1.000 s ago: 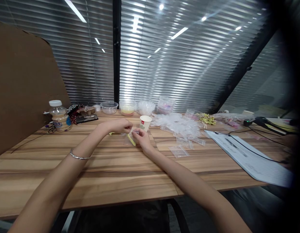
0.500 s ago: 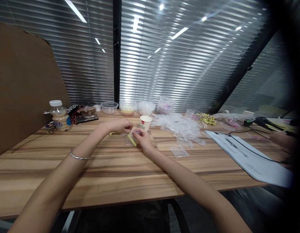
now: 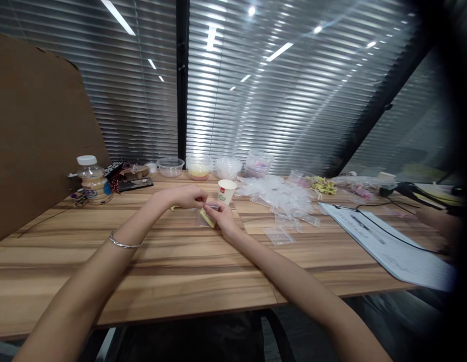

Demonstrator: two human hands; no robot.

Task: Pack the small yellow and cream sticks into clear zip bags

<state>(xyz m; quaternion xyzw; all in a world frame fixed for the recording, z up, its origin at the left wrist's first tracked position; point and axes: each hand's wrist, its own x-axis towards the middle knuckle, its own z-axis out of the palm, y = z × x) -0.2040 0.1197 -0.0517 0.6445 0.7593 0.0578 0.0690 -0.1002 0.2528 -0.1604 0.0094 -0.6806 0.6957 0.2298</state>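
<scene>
A small clear zip bag (image 3: 201, 221) with a narrow yellow piece (image 3: 208, 218) in it is held low over the wooden table. My right hand (image 3: 223, 217) pinches its upper edge between thumb and fingers. From the other side, my left hand (image 3: 191, 196) has its fingers closed at the same top edge, beside the right fingertips. What exactly the yellow piece is, I cannot make out. Just behind my hands stands a white paper cup (image 3: 226, 192) with a red label. A small yellow bit (image 3: 174, 207) lies on the table under my left wrist.
Loose clear zip bags (image 3: 282, 198) are heaped right of the cup. Plastic tubs (image 3: 199, 168) line the back, and a yellow bundle (image 3: 323, 185) lies farther right. A clipboard (image 3: 384, 246) with a pen is near another person's hand (image 3: 437, 221). A bottle (image 3: 93, 182) stands left.
My fingertips have come closer together along the bag's top edge. The bag and the yellow piece have turned slightly, and the piece looks wider. The other things on the table have stayed put.
</scene>
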